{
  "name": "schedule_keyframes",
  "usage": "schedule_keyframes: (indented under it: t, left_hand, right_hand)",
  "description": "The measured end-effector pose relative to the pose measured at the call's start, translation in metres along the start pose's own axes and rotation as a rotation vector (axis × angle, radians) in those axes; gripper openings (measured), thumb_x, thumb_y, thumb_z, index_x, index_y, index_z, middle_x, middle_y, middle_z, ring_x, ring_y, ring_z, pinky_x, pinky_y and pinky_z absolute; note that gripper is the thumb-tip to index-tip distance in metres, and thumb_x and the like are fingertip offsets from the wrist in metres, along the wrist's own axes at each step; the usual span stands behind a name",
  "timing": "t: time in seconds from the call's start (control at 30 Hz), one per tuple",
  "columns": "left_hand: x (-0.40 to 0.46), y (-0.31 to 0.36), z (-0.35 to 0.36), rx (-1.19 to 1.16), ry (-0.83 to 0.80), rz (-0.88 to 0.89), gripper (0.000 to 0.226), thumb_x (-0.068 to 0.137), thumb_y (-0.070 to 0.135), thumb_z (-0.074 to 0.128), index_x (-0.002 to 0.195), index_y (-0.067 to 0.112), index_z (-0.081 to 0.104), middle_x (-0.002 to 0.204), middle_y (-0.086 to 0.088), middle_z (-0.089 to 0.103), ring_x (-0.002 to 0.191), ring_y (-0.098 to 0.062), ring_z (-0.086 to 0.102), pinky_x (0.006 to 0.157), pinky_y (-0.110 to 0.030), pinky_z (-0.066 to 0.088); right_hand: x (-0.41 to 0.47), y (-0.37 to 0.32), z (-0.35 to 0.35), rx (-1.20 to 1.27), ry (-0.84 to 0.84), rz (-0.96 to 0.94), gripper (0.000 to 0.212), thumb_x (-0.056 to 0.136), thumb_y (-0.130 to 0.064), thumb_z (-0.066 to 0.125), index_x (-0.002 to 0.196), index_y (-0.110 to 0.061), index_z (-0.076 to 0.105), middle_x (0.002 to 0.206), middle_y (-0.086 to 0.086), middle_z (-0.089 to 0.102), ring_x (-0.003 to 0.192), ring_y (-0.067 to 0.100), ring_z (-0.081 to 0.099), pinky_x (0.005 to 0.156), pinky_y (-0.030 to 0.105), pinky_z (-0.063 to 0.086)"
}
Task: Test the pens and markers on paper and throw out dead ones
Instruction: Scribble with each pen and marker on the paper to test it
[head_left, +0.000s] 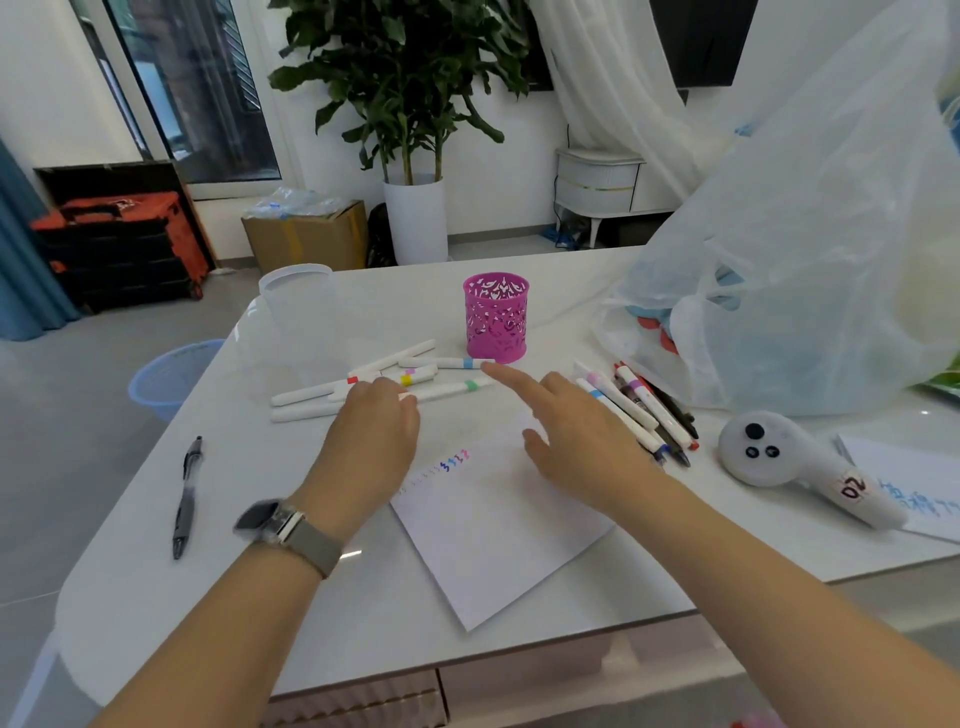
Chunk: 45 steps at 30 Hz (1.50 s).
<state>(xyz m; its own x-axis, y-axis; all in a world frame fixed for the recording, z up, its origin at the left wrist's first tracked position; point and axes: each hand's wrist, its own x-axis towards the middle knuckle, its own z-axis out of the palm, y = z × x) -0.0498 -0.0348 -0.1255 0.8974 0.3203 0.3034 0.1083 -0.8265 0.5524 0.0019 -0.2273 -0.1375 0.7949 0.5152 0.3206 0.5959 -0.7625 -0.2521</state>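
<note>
Right hand (576, 436): fingers released, index extended, its tip touching the blue-banded marker (457, 363). Left hand (371, 431): palm down, fingers curled over the white markers (363, 387); grasp cannot be confirmed. Paper (498, 525) lies on the tabletop (208, 571) between both forearms.

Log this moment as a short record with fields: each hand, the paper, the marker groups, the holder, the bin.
left hand: curled over the white markers left of centre; grip hidden
right hand: open, forefinger pointing toward the blue-banded marker
paper: on the table, a row of coloured squiggles near its top edge
second pen group: right of the paper
pink holder: upright, behind the markers
black pen: alone, far left
blue basket: on the floor, left of the table
</note>
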Motion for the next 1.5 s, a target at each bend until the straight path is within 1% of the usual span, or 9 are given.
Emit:
schedule_keyframes:
  t: [0.13,0.23,0.33,0.4,0.53,0.67,0.87,1.27,1.5]
  left_hand:
    - [-0.032,0.027,-0.02,-0.177,-0.049,0.25,0.015,0.096,0.025,0.046,0.081,0.023,0.047,0.079,0.008,0.045,0.072,-0.004,0.045,0.065,-0.014,0.034]
    - [-0.044,0.031,-0.023,-0.192,-0.154,0.277,0.021,0.089,0.048,0.044,0.103,0.033,0.049,0.097,0.016,0.049,0.085,0.003,0.048,0.069,-0.008,0.039]
    - [-0.05,0.025,-0.018,-0.114,-0.227,0.195,0.043,0.09,0.047,0.043,0.131,0.036,0.035,0.116,0.017,0.044,0.093,0.001,0.05,0.077,-0.013,0.041]
    - [-0.054,0.024,-0.011,-0.073,-0.255,0.203,0.032,0.094,0.043,0.039,0.125,0.034,0.038,0.106,0.012,0.05,0.088,-0.005,0.053,0.077,-0.021,0.045]
    - [-0.057,0.028,-0.003,-0.008,-0.285,0.261,0.023,0.096,0.045,0.032,0.089,0.027,0.044,0.074,0.006,0.05,0.069,-0.014,0.052,0.063,-0.032,0.043]
    - [-0.062,0.036,-0.007,-0.047,-0.333,0.254,0.02,0.095,0.048,0.031,0.094,0.03,0.04,0.073,0.008,0.049,0.064,-0.009,0.048,0.055,-0.021,0.036]
    - [-0.065,0.042,-0.001,0.342,-0.366,0.353,0.033,0.097,0.047,0.011,0.088,0.026,0.035,0.075,0.006,0.048,0.073,-0.019,0.056,0.068,-0.034,0.046]
    - [-0.064,0.033,-0.01,0.09,-0.421,0.226,0.037,0.098,0.043,0.016,0.067,0.03,0.03,0.07,0.006,0.046,0.063,-0.013,0.044,0.06,-0.028,0.036]
    - [-0.072,0.033,-0.005,0.414,-0.254,0.33,0.026,0.098,0.047,0.014,0.089,0.026,0.027,0.063,0.008,0.036,0.05,-0.011,0.036,0.045,-0.023,0.025]
  right_hand:
    - [-0.003,-0.011,0.003,0.196,0.085,-0.065,0.034,0.093,-0.026,0.056,0.125,-0.036,0.048,0.077,-0.009,0.057,0.061,0.007,0.047,0.06,0.028,0.044]
    - [-0.003,-0.02,-0.006,0.495,0.161,0.084,0.018,0.091,-0.032,0.059,0.082,-0.016,0.061,0.056,-0.005,0.057,0.051,0.007,0.047,0.053,0.024,0.038]
    - [-0.006,-0.029,-0.029,1.212,-0.151,0.31,0.037,0.097,-0.034,0.047,0.072,-0.008,0.058,0.063,0.013,0.066,0.05,0.019,0.05,0.047,0.026,0.038]
    - [-0.01,-0.033,-0.037,1.485,-0.316,0.349,0.026,0.097,-0.023,0.044,0.077,-0.009,0.055,0.062,0.021,0.063,0.047,0.021,0.046,0.043,0.023,0.034]
    - [-0.01,-0.03,-0.036,1.435,-0.303,0.381,0.025,0.095,-0.013,0.049,0.072,-0.006,0.05,0.054,0.016,0.06,0.042,0.018,0.045,0.038,0.02,0.032]
    - [-0.014,-0.025,-0.033,1.363,-0.348,0.404,0.035,0.092,-0.014,0.058,0.06,-0.012,0.046,0.049,0.008,0.055,0.037,0.011,0.043,0.035,0.018,0.031]
    - [-0.005,-0.024,-0.031,1.262,-0.324,0.569,0.036,0.086,-0.002,0.052,0.053,-0.013,0.041,0.038,0.002,0.033,0.037,0.012,0.023,0.036,0.016,0.013]
    - [0.01,-0.037,-0.021,1.276,-0.384,0.634,0.039,0.084,0.0,0.047,0.051,-0.015,0.032,0.036,-0.001,0.023,0.033,0.01,0.017,0.037,0.016,0.009]
    - [0.013,-0.042,-0.016,1.656,-0.039,0.801,0.046,0.098,-0.031,0.05,0.056,-0.013,0.043,0.051,0.003,0.04,0.045,0.014,0.04,0.052,0.026,0.045]
